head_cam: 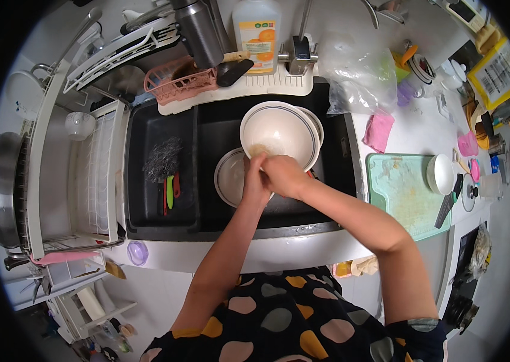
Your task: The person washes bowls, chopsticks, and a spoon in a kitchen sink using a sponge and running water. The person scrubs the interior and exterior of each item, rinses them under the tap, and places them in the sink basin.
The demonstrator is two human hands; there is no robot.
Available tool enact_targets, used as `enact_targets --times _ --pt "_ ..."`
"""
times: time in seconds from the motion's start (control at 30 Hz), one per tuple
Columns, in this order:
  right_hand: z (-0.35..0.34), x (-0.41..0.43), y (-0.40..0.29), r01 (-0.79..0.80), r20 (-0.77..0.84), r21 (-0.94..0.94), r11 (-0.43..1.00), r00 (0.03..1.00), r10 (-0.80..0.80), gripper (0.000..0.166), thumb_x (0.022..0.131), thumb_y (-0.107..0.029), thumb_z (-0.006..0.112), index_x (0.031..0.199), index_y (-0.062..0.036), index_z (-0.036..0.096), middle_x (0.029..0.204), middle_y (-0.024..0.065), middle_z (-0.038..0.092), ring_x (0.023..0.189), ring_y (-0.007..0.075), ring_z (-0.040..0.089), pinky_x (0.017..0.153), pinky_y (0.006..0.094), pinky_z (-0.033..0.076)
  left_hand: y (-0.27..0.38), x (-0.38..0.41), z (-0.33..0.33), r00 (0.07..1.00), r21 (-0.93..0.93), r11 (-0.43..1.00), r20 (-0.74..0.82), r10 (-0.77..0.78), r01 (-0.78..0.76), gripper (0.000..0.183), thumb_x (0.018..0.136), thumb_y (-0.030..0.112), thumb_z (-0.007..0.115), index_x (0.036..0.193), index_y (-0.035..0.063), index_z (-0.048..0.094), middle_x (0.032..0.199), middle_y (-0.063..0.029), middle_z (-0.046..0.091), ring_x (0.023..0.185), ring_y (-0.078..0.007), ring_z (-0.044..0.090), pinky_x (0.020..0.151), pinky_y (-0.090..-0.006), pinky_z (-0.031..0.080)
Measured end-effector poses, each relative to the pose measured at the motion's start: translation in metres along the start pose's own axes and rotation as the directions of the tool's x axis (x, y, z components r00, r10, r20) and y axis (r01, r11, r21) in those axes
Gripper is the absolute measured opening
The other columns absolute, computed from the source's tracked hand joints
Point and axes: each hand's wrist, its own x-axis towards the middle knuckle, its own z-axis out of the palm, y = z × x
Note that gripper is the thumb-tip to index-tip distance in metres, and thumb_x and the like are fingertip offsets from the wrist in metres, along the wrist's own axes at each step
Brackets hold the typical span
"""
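Observation:
In the head view, my left hand (256, 181) and my right hand (284, 175) meet at the near rim of a white bowl (277, 129) with blue lines inside its edge. A blurred tan thing (258, 150), perhaps a scrubber, sticks out past my curled right fingers into the bowl. My left fingers are mostly hidden, so their grip is unclear. Under the bowl's right side shows the rim of another pale bowl (318, 124). A further bowl (230, 178) lies lower in the black sink (255, 221), left of my left hand. Something red shows partly beneath the right forearm.
The left basin holds a steel-wool scrubber (164, 158) and a green-handled tool (170, 192). Behind stand a pink basket (180, 88), a large bottle (257, 36) and a faucet (300, 56). Rightward lie a pink cloth (378, 132), a green cutting board (400, 194), a white bowl (440, 174) and a knife (447, 206).

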Motion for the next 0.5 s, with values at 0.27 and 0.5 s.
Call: enact_targets --times 0.27,0.5 --pt "0.012 -0.017 0.082 0.318 -0.068 -0.472 0.822 0.917 -0.394 0.029 0.071 -0.007 0.055 0.100 -0.0064 0.059 0.090 0.0111 0.063 0.097 0.0252 0.058 0.092 0.0453 0.037 0.016 0.000 -0.001 0.989 0.050 0.988 0.012 -0.144 0.144 0.051 0.073 0.025 0.056 0.119 0.0091 0.040 0.115 -0.0114 0.048 0.104 -0.0261 0.051 0.070 -0.0422 0.048" --pt "0.009 0.007 0.004 -0.001 -0.068 0.133 0.991 0.998 0.010 0.013 0.067 -0.007 0.057 0.077 -0.0010 0.063 0.079 0.0190 0.062 0.077 0.0340 0.061 0.068 0.0421 0.048 -0.009 0.006 -0.006 0.993 0.073 0.997 -0.112 0.027 -0.019 0.042 0.074 0.025 0.056 0.111 0.0100 0.044 0.105 -0.0073 0.051 0.096 -0.0229 0.053 0.070 -0.0398 0.048"
